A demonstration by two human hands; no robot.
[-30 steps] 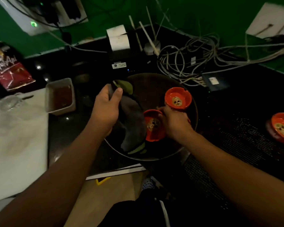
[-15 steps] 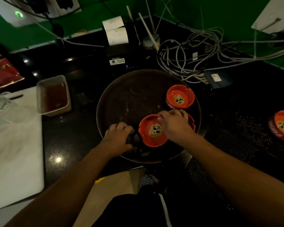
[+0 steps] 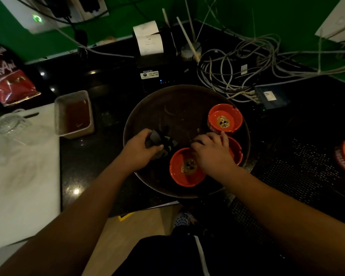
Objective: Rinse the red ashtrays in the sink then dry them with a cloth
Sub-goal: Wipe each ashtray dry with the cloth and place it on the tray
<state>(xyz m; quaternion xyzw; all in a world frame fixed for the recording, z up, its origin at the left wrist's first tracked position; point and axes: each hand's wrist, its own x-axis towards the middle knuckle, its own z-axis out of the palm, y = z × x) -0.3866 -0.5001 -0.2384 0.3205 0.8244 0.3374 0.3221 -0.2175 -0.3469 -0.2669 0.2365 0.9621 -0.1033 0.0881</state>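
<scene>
Head view: left grip [image 3: 140, 151] clenches dark cloth [image 3: 157, 139]; right grip [image 3: 212, 153] curls over rim of near red ashtray [image 3: 180, 172], lying between both grips on round tray [image 3: 167, 108]; second ashtray [image 3: 224, 117] just beyond right grip.

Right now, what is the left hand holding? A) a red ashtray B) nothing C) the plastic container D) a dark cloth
D: the left hand grips a bunched dark cloth over the round tray, just left of the front ashtray.
</scene>
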